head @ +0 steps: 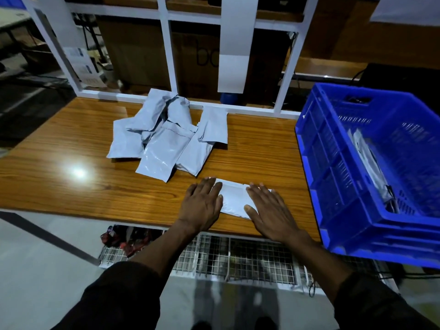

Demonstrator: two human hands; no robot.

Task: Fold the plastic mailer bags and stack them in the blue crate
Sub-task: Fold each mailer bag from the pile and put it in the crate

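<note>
Hands: left hand (202, 206) and right hand (269, 210) press flat, fingers straight, on folded mailer (234, 198)
Behind: loose mailer pile (164, 136); nothing between
Right: blue crate (333, 186), folded bags (371, 167) inside

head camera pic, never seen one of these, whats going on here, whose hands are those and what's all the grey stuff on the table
There is no machine here. A person wears a wide-angle camera on their head, so you look forward and down at their own two bare hands. This is the only view.

The left hand and right hand lie flat, fingers straight, pressing a folded grey mailer bag onto the wooden table near its front edge. Nothing is gripped.

Further back lies a loose pile of unfolded mailer bags, crumpled and overlapping. At the right stands the blue crate, with what look like a few folded bags leaning inside it. Behind the table is a white frame with cardboard boxes beyond it.
</note>
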